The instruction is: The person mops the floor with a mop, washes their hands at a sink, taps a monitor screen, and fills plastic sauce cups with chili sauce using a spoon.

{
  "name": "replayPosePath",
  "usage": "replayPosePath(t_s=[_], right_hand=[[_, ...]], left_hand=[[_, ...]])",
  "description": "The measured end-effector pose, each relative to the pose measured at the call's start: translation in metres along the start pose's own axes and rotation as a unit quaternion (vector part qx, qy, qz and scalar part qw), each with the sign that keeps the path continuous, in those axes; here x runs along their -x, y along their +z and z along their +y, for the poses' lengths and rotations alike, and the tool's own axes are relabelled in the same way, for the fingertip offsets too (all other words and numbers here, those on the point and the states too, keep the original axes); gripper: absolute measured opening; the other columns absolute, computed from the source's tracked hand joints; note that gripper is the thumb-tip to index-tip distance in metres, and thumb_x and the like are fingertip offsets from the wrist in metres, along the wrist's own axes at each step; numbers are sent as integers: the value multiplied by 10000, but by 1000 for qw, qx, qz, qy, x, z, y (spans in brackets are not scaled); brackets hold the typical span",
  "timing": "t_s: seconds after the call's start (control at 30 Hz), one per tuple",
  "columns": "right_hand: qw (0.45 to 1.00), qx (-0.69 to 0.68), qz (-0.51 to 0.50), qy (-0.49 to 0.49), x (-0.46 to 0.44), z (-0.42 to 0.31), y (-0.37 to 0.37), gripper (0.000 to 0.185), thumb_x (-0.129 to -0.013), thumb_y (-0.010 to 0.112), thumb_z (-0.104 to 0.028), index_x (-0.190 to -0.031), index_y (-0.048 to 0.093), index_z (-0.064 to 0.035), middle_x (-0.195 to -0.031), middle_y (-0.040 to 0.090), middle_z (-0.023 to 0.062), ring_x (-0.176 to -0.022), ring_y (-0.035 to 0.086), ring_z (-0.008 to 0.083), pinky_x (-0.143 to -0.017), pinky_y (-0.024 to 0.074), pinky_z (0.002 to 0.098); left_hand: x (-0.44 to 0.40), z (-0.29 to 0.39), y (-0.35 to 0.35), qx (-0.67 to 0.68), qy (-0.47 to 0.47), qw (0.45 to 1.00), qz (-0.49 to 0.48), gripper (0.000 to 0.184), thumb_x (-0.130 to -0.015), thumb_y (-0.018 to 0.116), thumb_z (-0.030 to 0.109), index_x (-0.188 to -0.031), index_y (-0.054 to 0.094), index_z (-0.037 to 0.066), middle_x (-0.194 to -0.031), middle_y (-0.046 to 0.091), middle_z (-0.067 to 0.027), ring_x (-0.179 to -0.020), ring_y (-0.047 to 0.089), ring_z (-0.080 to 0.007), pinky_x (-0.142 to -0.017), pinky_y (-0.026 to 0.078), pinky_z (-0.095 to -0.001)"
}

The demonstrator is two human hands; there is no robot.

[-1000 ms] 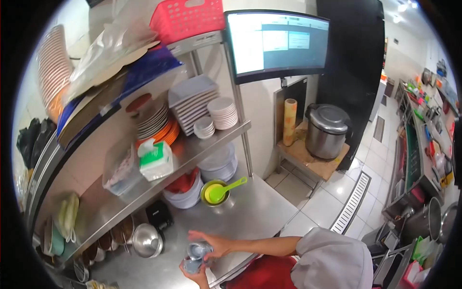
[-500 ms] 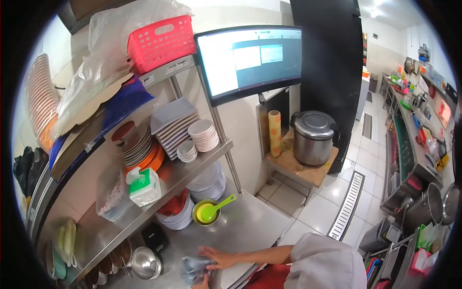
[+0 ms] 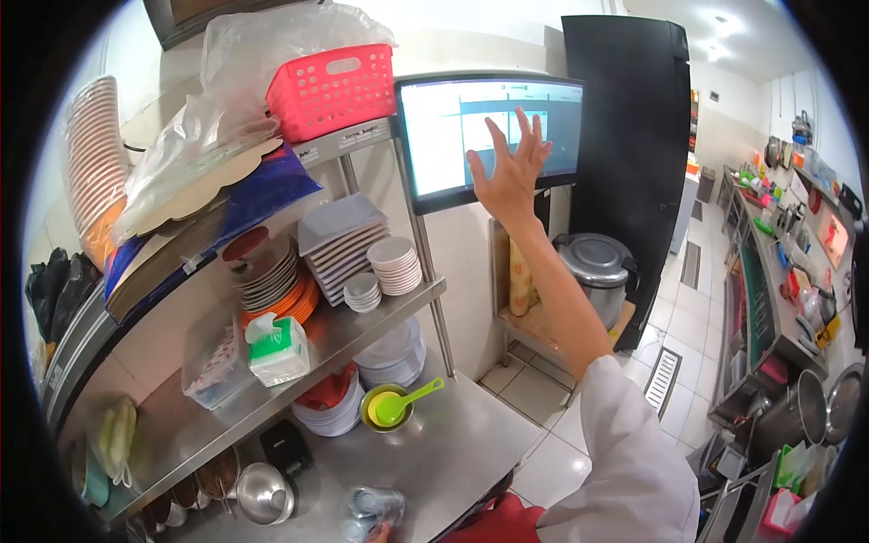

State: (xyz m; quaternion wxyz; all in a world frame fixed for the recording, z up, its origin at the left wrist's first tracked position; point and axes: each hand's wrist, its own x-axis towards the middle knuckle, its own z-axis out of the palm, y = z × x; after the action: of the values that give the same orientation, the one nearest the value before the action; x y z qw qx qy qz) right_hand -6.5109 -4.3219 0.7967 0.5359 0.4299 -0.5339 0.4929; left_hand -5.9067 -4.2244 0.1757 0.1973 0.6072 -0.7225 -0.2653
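Observation:
My right hand (image 3: 511, 176) is raised to the wall-mounted screen (image 3: 434, 136), fingers spread in front of its lit windows. Whether a fingertip touches the glass I cannot tell. At the bottom edge, only the fingers of my left hand (image 3: 382, 532) show, closed on some clear plastic cups (image 3: 376, 500) low over the steel counter. The rest of that hand is out of frame. Left of the cups sits a round metal bowl (image 3: 264, 493). Farther back, a green ladle (image 3: 409, 401) rests in a small bowl with something yellow.
A steel shelf (image 3: 348, 337) above the counter (image 3: 453, 443) bears stacked plates, small white bowls (image 3: 396, 265) and a tissue pack (image 3: 278, 351). A pink basket (image 3: 330, 95) stands higher up. Behind my right forearm is a lidded metal pot (image 3: 597, 267) on a wooden stand.
My right hand has left the clear plastic cups and risen to the screen, its fingers spreading. My left hand stays low at the cups. The view has shifted slightly.

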Motion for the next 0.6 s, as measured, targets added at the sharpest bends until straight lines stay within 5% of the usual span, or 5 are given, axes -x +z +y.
replayPosePath(t_s=[0.03, 0.13, 0.23, 0.33, 0.6], right_hand=[[1000, 1, -14, 2, 4, 9, 12, 481, -914, 680, -286, -1357, 580, -128, -1571, 299, 197, -1513, 172, 446, -1176, 129, 695], [1000, -12, -25, -4, 22, 19, 19, 493, -903, 689, -308, -1350, 579, -131, -1578, 270, 198, -1522, 136, 455, -1160, 110, 733], [999, -33, -25, -14, 43, 12, 12, 485, -894, 697, -302, -1334, 587, -131, -1567, 280, 196, -1517, 160, 450, -1162, 116, 730], [999, -39, -21, -14, 50, 13, 16, 455, -890, 701, -291, -1305, 596, -138, -1548, 306, 189, -1506, 201, 444, -1172, 124, 714], [998, -25, -41, -47, 61, 35, 32, 361, -891, 704, -298, -1206, 614, -147, -1525, 331, 174, -1492, 240, 428, -1179, 128, 693]], left_hand=[[-1, -1, -3, -64, 1, 998, -18, 543, -932, 662, 520, -1233, 699, 69, -1267, 699, -115, -1227, 585, -308, -1119, 343, -466], [4, 13, -14, 415, -10, 909, -35, 555, -877, 747, 497, -1208, 698, 55, -1212, 716, -112, -1142, 617, -319, -1070, 404, -448], [2, 29, -16, 465, -18, 885, 13, 585, -824, 814, 463, -1223, 686, 55, -1191, 718, -112, -1107, 628, -322, -1032, 439, -445], [10, 67, -37, 166, -62, 984, 32, 560, -815, 830, 434, -1205, 696, 55, -1191, 718, -110, -1116, 627, -307, -1041, 431, -439], [-4, 71, -44, 145, -42, 988, -6, 598, -808, 844, 379, -1264, 658, 38, -1274, 677, -133, -1181, 597, -310, -1075, 417, -423]])
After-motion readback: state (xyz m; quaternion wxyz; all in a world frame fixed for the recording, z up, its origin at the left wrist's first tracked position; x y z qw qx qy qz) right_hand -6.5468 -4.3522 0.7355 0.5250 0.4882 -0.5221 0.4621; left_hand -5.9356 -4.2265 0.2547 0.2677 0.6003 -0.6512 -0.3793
